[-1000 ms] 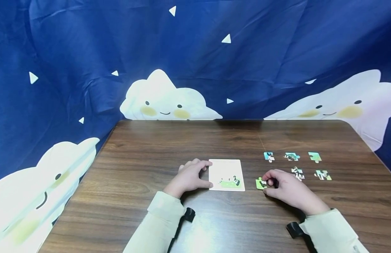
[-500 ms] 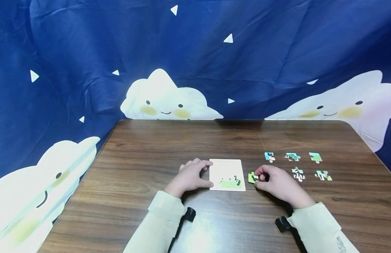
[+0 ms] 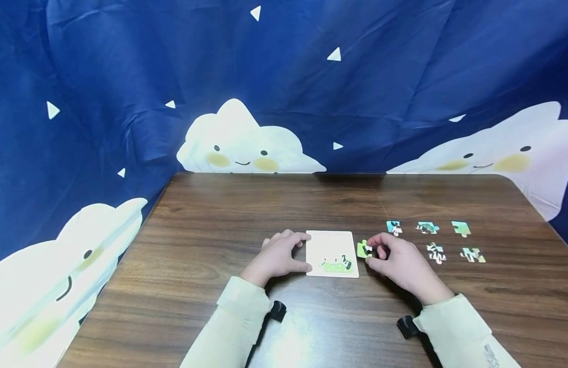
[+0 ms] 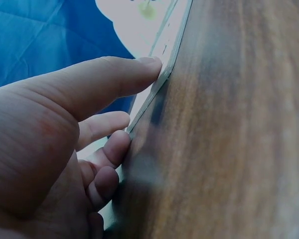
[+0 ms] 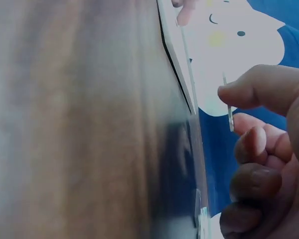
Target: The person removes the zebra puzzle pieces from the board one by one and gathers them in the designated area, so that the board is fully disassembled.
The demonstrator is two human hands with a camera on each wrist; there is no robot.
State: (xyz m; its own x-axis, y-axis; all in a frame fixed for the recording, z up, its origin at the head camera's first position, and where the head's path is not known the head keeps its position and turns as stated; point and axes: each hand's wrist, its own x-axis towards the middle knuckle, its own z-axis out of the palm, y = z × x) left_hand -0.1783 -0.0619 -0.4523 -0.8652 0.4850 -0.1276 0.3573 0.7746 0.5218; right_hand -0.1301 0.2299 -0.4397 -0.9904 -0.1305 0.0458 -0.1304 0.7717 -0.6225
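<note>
A thin white square puzzle board point(image 3: 327, 248), printed with a green patch near its lower edge, lies flat at the middle of the table. My left hand point(image 3: 278, 259) rests against its left side, thumb near the close corner, index fingertip at the far one; in the left wrist view the thumb point(image 4: 114, 77) lies along the board's edge point(image 4: 175, 42). Just right of the board, my right hand point(image 3: 403, 263) pinches a green puzzle piece point(image 3: 363, 249) between thumb and fingers. Seen edge-on in the right wrist view, that piece point(image 5: 231, 119) is lifted off the table.
Several puzzle pieces lie in two rows at the right, among them a plain green one point(image 3: 460, 228), a blue-and-white one point(image 3: 394, 227) and a striped one point(image 3: 435, 252). A dark wooden table point(image 3: 210, 204) stands before a blue cloud-printed curtain point(image 3: 284, 61).
My right hand has carried the green puzzle piece leftward and slightly away from me, close to the board's right edge. The left hand and the board have stayed put.
</note>
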